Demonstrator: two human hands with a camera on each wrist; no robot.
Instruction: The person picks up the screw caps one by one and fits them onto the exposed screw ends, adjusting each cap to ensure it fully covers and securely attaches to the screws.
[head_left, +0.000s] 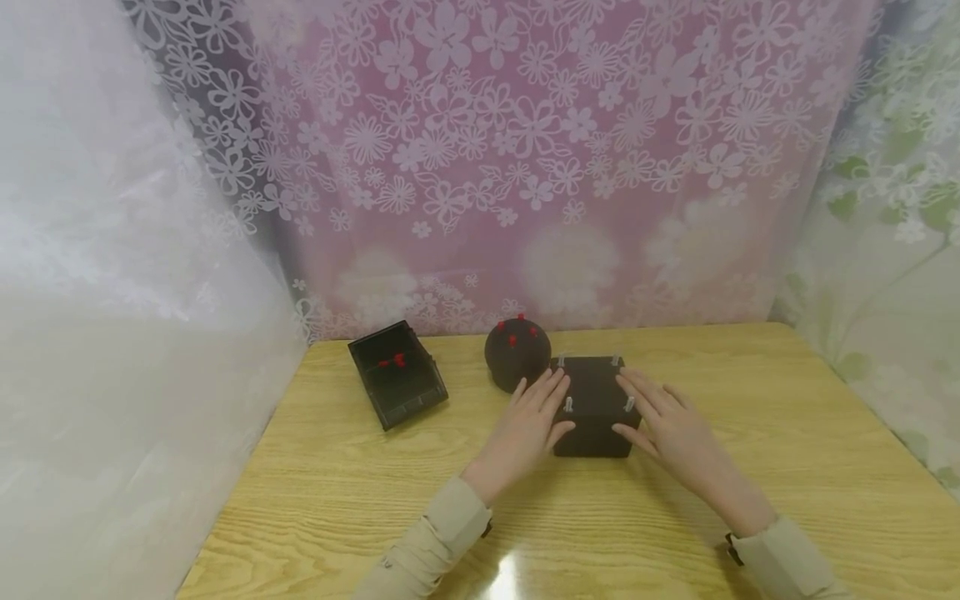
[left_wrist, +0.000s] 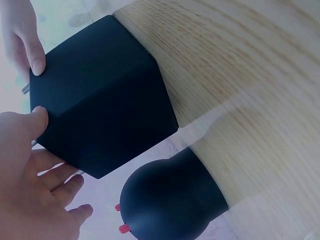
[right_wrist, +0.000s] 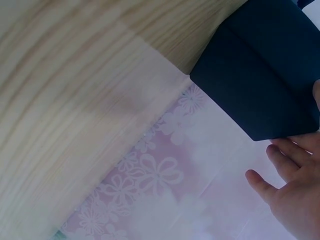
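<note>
A black block stands on the wooden table, with small clear pegs sticking up near its top corners. My left hand rests along its left side, fingers reaching forward and thumb at the front face. On the opposite side lies my right hand, its fingers extended at the top edge and its thumb near the front. Most of the left fingers look straight or loosely bent in the left wrist view. Just behind the left fingertips is a rounded black stand with small red pegs on top.
A black tray-like case sits at the table's back left, holding small red pieces. Behind the wooden table hangs a pink flowered curtain. Pale sheeting hangs along the left side.
</note>
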